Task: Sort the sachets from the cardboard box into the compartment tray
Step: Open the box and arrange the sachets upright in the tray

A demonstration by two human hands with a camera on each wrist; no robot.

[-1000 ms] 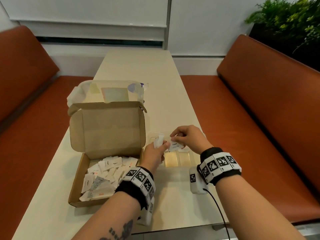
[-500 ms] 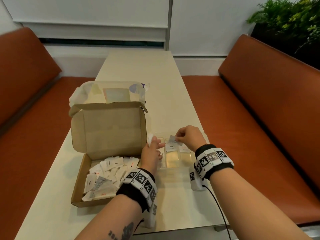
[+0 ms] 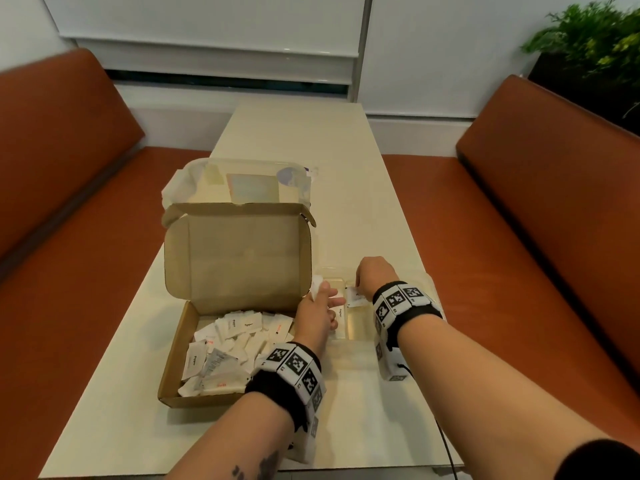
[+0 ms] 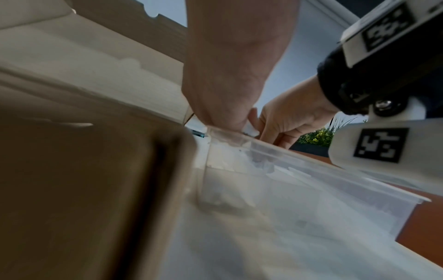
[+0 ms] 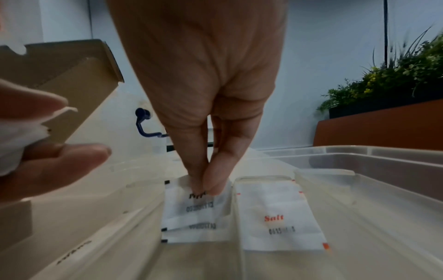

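Box lid (image 3: 239, 252) upright beside left hand (image 3: 317, 315), planter (image 3: 588, 39)

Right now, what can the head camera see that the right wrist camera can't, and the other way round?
Only the head view shows the pile of sachets in the cardboard box and both wristbands. Only the right wrist view shows the print: the right hand pinches a black-lettered sachet in one compartment, beside a Salt sachet in the next. Both show the clear tray, the box lid, the plant, and the left hand holding white sachets.
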